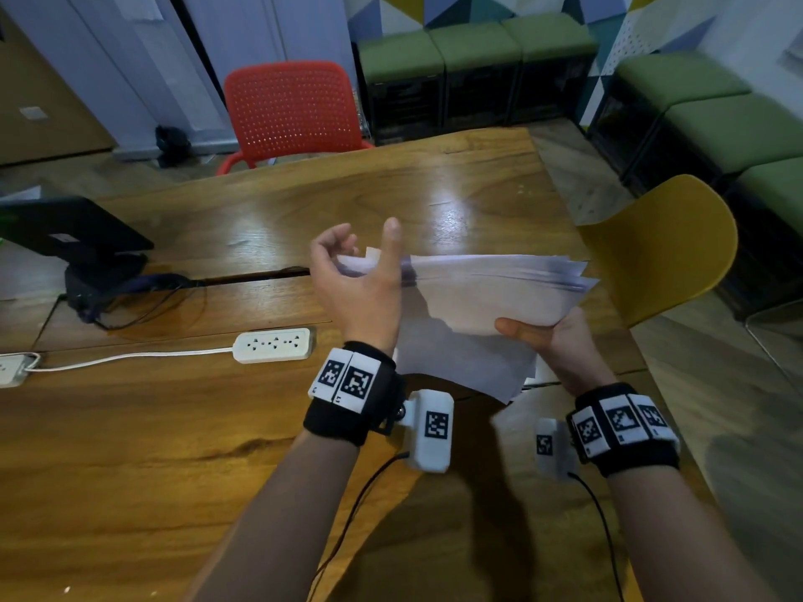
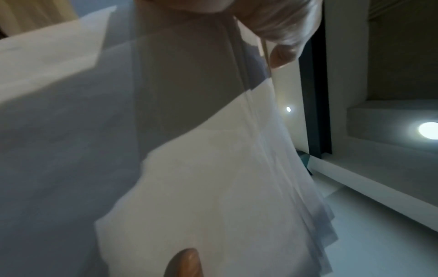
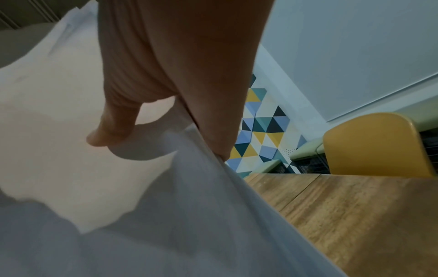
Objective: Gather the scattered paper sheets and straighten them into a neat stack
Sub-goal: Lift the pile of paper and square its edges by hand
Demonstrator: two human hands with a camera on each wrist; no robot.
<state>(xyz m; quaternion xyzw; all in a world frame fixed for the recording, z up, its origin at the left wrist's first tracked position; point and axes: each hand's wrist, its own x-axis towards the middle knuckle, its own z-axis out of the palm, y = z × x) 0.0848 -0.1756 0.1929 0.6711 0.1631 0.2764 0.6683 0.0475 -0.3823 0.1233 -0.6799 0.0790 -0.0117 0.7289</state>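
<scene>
A bundle of white paper sheets (image 1: 478,293) is held above the wooden table (image 1: 174,427), its edges uneven and fanned at the right corner. My right hand (image 1: 547,336) grips its near edge, thumb on top and fingers underneath; the right wrist view shows that thumb (image 3: 113,120) pressed on the sheets (image 3: 59,150). My left hand (image 1: 356,280) is at the bundle's left end, thumb raised and fingers loosely curled, with the sheet edges against its palm. In the left wrist view the sheets (image 2: 213,187) fill the frame, with one of my left fingertips (image 2: 282,56) beside their edge.
A white power strip (image 1: 273,344) with its cable lies on the table to the left. A black device on a stand (image 1: 74,236) sits at the far left. A yellow chair (image 1: 665,249) stands at the table's right edge, a red chair (image 1: 291,106) at the far side.
</scene>
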